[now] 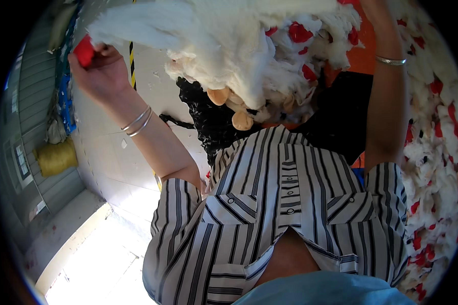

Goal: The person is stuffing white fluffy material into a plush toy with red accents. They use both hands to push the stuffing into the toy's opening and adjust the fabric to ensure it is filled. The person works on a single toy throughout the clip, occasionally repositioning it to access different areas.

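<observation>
At the upper left, my left hand (103,71) is raised, its fingers closed on a small red fabric piece (84,51). That red piece meets the end of a long white plush skin (208,35), which stretches right across the top of the view. My right hand (374,9) reaches up at the upper right edge, where its fingers are cut off. Beside it, more white plush skins with red patches (300,33) lie heaped. Two rounded tan pieces (218,96) hang below the plush in front of my chest.
A large pile of white and red plush skins (436,152) rises along the right side. Crumpled black material (203,109) and an orange surface (362,60) show under the heap. Yellow-and-black tape (132,66) marks the grey floor (99,132). A yellow roll (57,157) stands far left.
</observation>
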Demonstrator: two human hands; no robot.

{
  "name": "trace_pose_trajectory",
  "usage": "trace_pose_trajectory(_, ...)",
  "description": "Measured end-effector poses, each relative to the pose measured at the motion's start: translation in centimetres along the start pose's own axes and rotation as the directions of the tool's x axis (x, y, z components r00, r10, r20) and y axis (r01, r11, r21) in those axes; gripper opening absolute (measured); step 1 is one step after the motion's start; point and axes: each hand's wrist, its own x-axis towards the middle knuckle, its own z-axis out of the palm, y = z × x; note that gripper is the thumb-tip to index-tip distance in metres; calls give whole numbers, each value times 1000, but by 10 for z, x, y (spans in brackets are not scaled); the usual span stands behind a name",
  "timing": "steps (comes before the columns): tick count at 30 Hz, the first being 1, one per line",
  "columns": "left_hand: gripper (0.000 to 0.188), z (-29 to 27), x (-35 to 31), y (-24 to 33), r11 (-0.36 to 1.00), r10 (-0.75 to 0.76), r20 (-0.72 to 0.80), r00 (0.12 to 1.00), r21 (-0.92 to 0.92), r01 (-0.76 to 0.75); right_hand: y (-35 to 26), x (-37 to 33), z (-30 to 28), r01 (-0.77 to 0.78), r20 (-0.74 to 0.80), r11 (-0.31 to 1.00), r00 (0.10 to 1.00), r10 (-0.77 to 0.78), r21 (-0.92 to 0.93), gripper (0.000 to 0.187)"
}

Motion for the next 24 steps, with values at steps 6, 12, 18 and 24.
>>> trace_pose_trajectory(6, 59, -26, -22, -127, 449, -373, -262, 890, 789, 420, 14, -8, 45, -331, 261, 810, 938, 228, 483, 18)
trace_pose_trajectory(12, 50, 10, -121, -209, 258, -778, -62, 626, 876, 407, -5, -17, 47, -314, 601, 935, 784, 158, 164, 22)
trace_pose_trajectory(18, 33, 55, -114, -155, 471, -782, 137, 608, 769, 433, -15, -70, 72, -26, 930, 998, 361, 69, -64, 54)
trace_pose_trajectory(24, 27, 11, -99, -157, 535, -599, 15, 801, 751, 386, -30, -87, 83, 156, 861, 892, 374, 344, -424, 57)
